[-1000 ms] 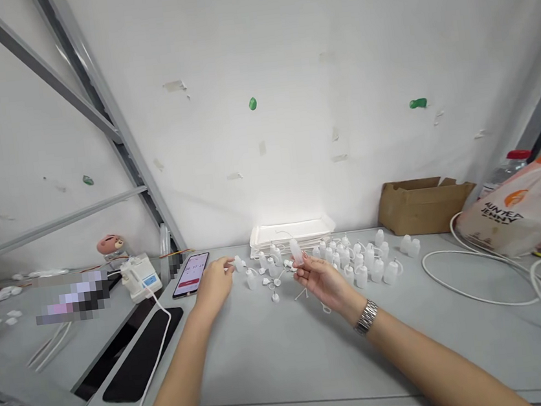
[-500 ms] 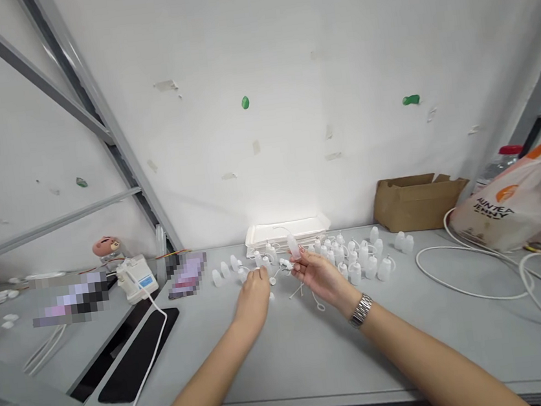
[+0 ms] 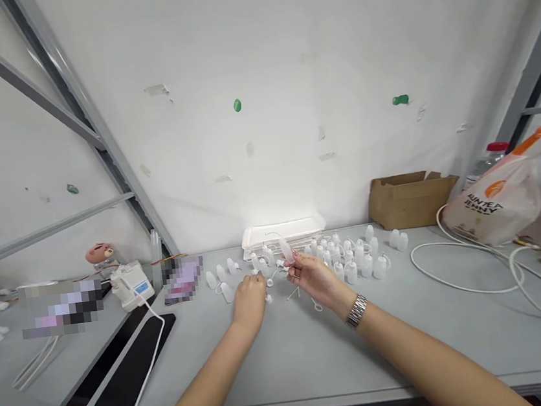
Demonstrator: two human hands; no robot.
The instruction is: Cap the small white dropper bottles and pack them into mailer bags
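The white wall (image 3: 277,52) stands at twelve o'clock, and before it spreads the grey table (image 3: 298,363), whose middle I take as the centre of the clock, with the person at six. On this table, the bag (image 3: 506,215) is at two o'clock, and the brown box (image 3: 398,208) is between one and two. The white trays (image 3: 307,225) are stacked at twelve, close to the wall. The black slab (image 3: 133,365) lies between eight and nine.

The right hand (image 3: 312,281) is at one o'clock; its thumb and fingers grip one small bottle (image 3: 286,249), lifted and tilted, at twelve. The left hand (image 3: 251,300) is at ten, with fingers bent and near together; their tips are hidden, so I cannot tell if they grip something. The blurred phone (image 3: 184,279) is farther out at ten.

More bottles (image 3: 352,275) are grouped between one and two. Just beside the left hand, another bottle (image 3: 227,292) leans. Loose caps (image 3: 270,282) lie between the two hands.
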